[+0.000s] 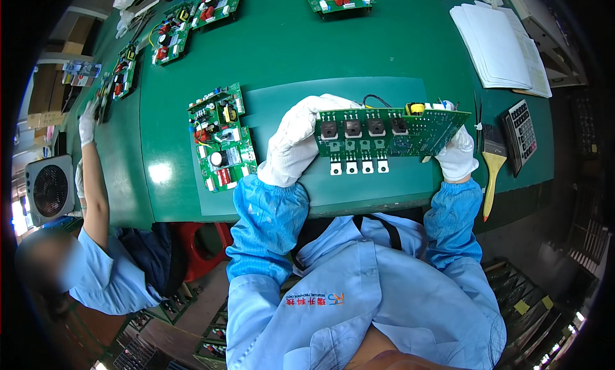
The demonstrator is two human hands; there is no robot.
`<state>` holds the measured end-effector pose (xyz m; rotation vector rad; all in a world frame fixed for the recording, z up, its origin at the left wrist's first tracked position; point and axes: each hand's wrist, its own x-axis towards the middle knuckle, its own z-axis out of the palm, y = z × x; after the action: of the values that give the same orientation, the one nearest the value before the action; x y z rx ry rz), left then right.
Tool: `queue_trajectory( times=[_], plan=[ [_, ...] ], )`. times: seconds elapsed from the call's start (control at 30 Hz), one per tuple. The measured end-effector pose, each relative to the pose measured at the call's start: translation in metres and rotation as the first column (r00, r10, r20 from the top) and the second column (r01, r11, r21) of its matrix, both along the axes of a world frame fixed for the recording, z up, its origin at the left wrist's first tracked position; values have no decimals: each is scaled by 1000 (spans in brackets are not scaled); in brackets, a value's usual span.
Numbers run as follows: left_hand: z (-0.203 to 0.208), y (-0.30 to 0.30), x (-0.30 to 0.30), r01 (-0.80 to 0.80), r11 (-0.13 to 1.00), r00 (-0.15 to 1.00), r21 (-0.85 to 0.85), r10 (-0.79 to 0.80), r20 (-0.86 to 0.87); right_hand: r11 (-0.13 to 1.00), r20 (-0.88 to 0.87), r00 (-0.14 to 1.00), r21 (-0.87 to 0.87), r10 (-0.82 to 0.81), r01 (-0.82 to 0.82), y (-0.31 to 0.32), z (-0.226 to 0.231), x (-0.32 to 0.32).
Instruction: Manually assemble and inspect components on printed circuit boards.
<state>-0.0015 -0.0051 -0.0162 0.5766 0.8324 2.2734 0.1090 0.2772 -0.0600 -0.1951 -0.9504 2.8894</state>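
Probably light, stiff, fragile; right of frame centre, green circuit board (426, 136) is clamped between gloved left hand (296, 138) and right hand (459, 157); edges are best gripped, metal tabs (367, 167) spared.

At the right of the green tabletop (397, 56) lies an uneven stack of white papers (493, 46). Nearer the front edge, a yellow-handled paintbrush (493, 168) with dark bristles lies just beside a calculator (522, 133). Far left, near a co-worker (109, 274) in light blue, stands a grey box fan (51, 189); a red plastic seat (192, 248) shows below the table edge.
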Motion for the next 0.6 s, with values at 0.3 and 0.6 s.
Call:
queue_trajectory(
  times=[0.3, 0.6],
  plan=[
    [1, -6, 4, -21, 995, 977, -93, 40, 207, 986, -23, 1000, 166, 19, -15, -5, 10, 5],
    [-7, -2, 5, -108, 987, 965, -115, 132, 227, 992, 150, 987, 116, -60, 43, -3, 11, -1]
  ],
)
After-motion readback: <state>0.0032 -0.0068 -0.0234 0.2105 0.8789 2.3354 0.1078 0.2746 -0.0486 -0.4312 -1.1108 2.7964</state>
